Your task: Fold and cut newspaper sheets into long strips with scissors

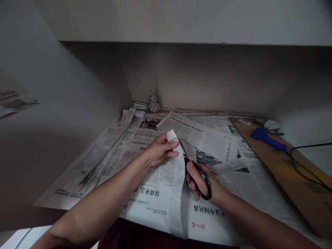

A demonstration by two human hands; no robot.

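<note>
My left hand (164, 149) pinches the upper end of a long newspaper strip (177, 183), which hangs down toward the table's front edge. Black-handled scissors (206, 186) are in my right hand (201, 178), with fingers through the handles. Their blades run up along the strip's right side, close to my left fingertips. Whether the blades are parted or closed on the paper I cannot tell. Below both hands, newspaper sheets (153, 173) cover the table. A cut sheet of newspaper (199, 133) lies just beyond the scissors.
Several long paper strips (111, 152) lie in a pile at left. A small woven gourd-shaped ornament (154, 103) stands at the back. On the right, a blue handheld tool (268, 138) with a black cable rests on a cardboard sheet (287, 176). A shelf panel (181, 24) overhangs the table.
</note>
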